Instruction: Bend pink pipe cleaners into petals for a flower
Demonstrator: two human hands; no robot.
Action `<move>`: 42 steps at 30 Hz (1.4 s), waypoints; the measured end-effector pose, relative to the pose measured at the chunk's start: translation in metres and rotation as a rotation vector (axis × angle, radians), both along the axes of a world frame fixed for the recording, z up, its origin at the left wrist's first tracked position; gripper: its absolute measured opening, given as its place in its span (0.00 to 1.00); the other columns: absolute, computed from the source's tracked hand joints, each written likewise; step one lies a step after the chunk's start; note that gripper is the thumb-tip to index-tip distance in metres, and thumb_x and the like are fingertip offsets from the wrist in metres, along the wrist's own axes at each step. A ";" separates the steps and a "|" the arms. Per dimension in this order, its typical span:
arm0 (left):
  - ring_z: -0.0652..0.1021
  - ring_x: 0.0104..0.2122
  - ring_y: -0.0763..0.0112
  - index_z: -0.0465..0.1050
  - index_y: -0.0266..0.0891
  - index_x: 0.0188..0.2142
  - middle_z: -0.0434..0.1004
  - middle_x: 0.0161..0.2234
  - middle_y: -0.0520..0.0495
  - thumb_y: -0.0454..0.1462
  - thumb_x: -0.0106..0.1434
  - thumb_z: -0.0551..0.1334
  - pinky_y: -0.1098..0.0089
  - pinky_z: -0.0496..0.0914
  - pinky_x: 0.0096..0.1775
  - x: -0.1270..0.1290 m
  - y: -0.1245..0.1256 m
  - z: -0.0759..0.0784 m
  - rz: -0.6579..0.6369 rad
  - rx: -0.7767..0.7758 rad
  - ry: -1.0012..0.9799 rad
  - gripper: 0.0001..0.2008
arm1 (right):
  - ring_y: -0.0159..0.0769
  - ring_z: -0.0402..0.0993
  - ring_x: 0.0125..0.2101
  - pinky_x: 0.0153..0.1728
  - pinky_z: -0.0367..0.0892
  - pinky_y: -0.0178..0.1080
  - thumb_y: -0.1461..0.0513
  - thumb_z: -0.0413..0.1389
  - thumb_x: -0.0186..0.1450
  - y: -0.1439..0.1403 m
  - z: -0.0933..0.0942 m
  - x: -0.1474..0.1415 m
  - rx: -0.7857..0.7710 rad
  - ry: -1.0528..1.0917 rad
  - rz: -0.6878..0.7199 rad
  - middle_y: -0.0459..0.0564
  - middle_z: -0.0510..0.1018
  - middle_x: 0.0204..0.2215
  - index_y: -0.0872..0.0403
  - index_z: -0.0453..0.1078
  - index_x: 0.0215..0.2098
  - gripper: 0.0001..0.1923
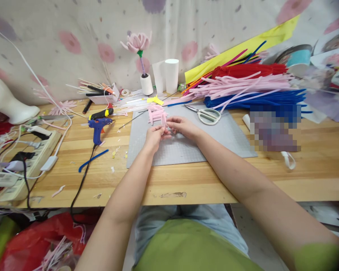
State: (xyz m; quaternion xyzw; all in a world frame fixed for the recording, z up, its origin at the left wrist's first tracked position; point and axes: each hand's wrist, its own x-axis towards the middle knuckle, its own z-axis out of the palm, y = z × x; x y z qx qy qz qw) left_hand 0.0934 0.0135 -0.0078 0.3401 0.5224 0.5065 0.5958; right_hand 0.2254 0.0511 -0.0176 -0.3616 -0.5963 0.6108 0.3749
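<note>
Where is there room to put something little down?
On the grey mat, between the scissors, right forearm and right edge; also the wooden table, right of the white loop. It's crowded at the back with fuzzy stems, and left around the power strip.

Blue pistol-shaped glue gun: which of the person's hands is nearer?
Left. The left hand is apart, right of the glue gun; the right hand is farther right.

Right of the right hand (183,127) the mat (231,141) leaves open room toward its right corner, but the scissors (199,112) lie just behind, bundled pipe cleaners (243,83) wall off the back, and the glue gun (97,131) with its trailing cord (84,181) obstructs the tabletop (73,150) left of the mat.
</note>
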 end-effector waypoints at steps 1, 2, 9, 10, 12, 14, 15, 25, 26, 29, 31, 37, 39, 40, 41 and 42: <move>0.72 0.20 0.79 0.69 0.31 0.24 0.67 0.18 0.53 0.27 0.56 0.58 0.68 0.74 0.35 0.000 0.000 -0.001 -0.017 0.009 0.035 0.05 | 0.23 0.61 0.20 0.21 0.57 0.29 0.53 0.60 0.52 0.000 0.000 0.000 0.014 -0.011 0.025 0.44 0.71 0.23 0.57 0.69 0.31 0.16; 0.72 0.20 0.79 0.69 0.32 0.24 0.66 0.17 0.53 0.27 0.56 0.58 0.68 0.74 0.34 0.001 0.000 -0.002 -0.037 0.018 0.068 0.06 | 0.23 0.61 0.20 0.20 0.56 0.29 0.54 0.61 0.51 0.000 -0.001 0.000 0.027 -0.022 0.034 0.44 0.71 0.22 0.58 0.70 0.30 0.15; 0.72 0.21 0.80 0.66 0.31 0.20 0.66 0.17 0.53 0.26 0.57 0.56 0.68 0.75 0.34 0.002 -0.004 -0.003 -0.204 0.016 0.083 0.10 | 0.23 0.60 0.18 0.20 0.53 0.31 0.58 0.61 0.48 0.001 -0.004 -0.001 0.006 -0.003 -0.022 0.43 0.69 0.17 0.59 0.69 0.24 0.12; 0.73 0.21 0.80 0.66 0.31 0.20 0.66 0.17 0.53 0.26 0.57 0.57 0.69 0.75 0.34 0.002 -0.005 -0.003 -0.212 0.017 0.068 0.09 | 0.24 0.61 0.19 0.21 0.55 0.31 0.58 0.61 0.47 0.001 -0.003 -0.001 0.004 0.000 -0.021 0.43 0.70 0.18 0.59 0.69 0.25 0.12; 0.74 0.23 0.78 0.67 0.31 0.21 0.68 0.18 0.52 0.27 0.56 0.58 0.69 0.75 0.35 0.001 -0.005 -0.002 -0.219 0.027 0.040 0.08 | 0.25 0.64 0.21 0.22 0.57 0.31 0.59 0.61 0.47 0.001 -0.001 0.000 0.006 0.006 -0.026 0.44 0.71 0.20 0.59 0.69 0.25 0.12; 0.76 0.25 0.76 0.69 0.31 0.22 0.71 0.20 0.50 0.27 0.55 0.58 0.68 0.75 0.35 0.002 -0.005 -0.002 -0.212 0.036 0.030 0.07 | 0.25 0.64 0.21 0.22 0.58 0.31 0.59 0.62 0.46 0.001 0.001 -0.001 0.011 0.010 -0.026 0.44 0.72 0.20 0.58 0.69 0.25 0.12; 0.76 0.25 0.76 0.70 0.30 0.22 0.72 0.21 0.49 0.27 0.55 0.58 0.68 0.75 0.35 0.002 -0.005 -0.003 -0.201 0.038 0.034 0.07 | 0.25 0.64 0.21 0.22 0.58 0.31 0.59 0.62 0.46 0.001 0.001 -0.001 0.010 0.009 -0.025 0.44 0.71 0.20 0.58 0.69 0.25 0.12; 0.75 0.24 0.78 0.71 0.31 0.23 0.72 0.21 0.50 0.27 0.54 0.58 0.70 0.74 0.38 -0.008 -0.001 0.002 -0.180 -0.005 -0.100 0.06 | 0.27 0.65 0.24 0.23 0.60 0.31 0.54 0.57 0.55 0.006 -0.005 0.002 0.130 -0.057 -0.107 0.45 0.71 0.27 0.55 0.67 0.40 0.18; 0.75 0.24 0.79 0.72 0.31 0.25 0.72 0.21 0.50 0.26 0.55 0.57 0.71 0.74 0.38 -0.011 0.000 0.003 -0.191 -0.026 -0.156 0.06 | 0.29 0.67 0.28 0.25 0.62 0.32 0.54 0.56 0.56 0.007 -0.004 0.005 0.226 -0.090 -0.161 0.47 0.72 0.31 0.53 0.65 0.44 0.20; 0.72 0.23 0.82 0.73 0.30 0.28 0.70 0.21 0.51 0.25 0.57 0.55 0.74 0.73 0.39 -0.022 0.004 0.005 -0.214 -0.115 -0.295 0.08 | 0.38 0.65 0.42 0.39 0.64 0.41 0.57 0.57 0.57 0.006 0.005 0.011 0.621 -0.249 -0.273 0.52 0.70 0.42 0.50 0.67 0.45 0.18; 0.70 0.21 0.83 0.71 0.31 0.25 0.67 0.19 0.52 0.25 0.58 0.53 0.77 0.73 0.39 -0.026 0.006 0.006 -0.200 -0.180 -0.357 0.10 | 0.43 0.62 0.47 0.47 0.59 0.48 0.59 0.57 0.57 0.003 0.011 0.011 0.852 -0.363 -0.222 0.52 0.70 0.45 0.50 0.72 0.39 0.11; 0.68 0.20 0.83 0.65 0.34 0.22 0.61 0.18 0.52 0.25 0.61 0.50 0.81 0.72 0.34 -0.031 0.003 0.013 -0.223 -0.333 -0.476 0.14 | 0.41 0.63 0.43 0.48 0.56 0.47 0.58 0.54 0.61 -0.001 0.015 0.005 1.019 -0.454 -0.014 0.51 0.76 0.35 0.50 0.74 0.32 0.08; 0.68 0.21 0.83 0.66 0.34 0.23 0.62 0.19 0.52 0.26 0.61 0.50 0.80 0.72 0.34 -0.031 0.002 0.013 -0.256 -0.336 -0.478 0.13 | 0.40 0.64 0.41 0.47 0.57 0.46 0.57 0.53 0.62 0.000 0.014 0.006 1.009 -0.452 -0.005 0.51 0.77 0.33 0.51 0.74 0.31 0.09; 0.69 0.21 0.82 0.66 0.34 0.23 0.63 0.19 0.52 0.25 0.60 0.50 0.80 0.72 0.34 -0.031 0.002 0.013 -0.266 -0.326 -0.470 0.13 | 0.39 0.64 0.40 0.46 0.57 0.45 0.57 0.53 0.62 0.001 0.013 0.006 1.005 -0.454 -0.007 0.51 0.76 0.33 0.51 0.73 0.31 0.09; 0.69 0.21 0.82 0.67 0.34 0.23 0.63 0.19 0.51 0.25 0.60 0.50 0.79 0.73 0.34 -0.031 0.001 0.012 -0.273 -0.311 -0.457 0.13 | 0.39 0.64 0.40 0.46 0.57 0.44 0.57 0.53 0.62 0.001 0.013 0.006 1.003 -0.457 -0.013 0.51 0.76 0.32 0.52 0.73 0.31 0.09; 0.70 0.21 0.82 0.67 0.34 0.23 0.64 0.19 0.51 0.25 0.60 0.50 0.78 0.73 0.34 -0.031 0.001 0.011 -0.282 -0.294 -0.441 0.13 | 0.39 0.64 0.40 0.45 0.57 0.44 0.57 0.53 0.62 0.001 0.013 0.006 1.002 -0.462 -0.018 0.51 0.76 0.32 0.52 0.72 0.30 0.09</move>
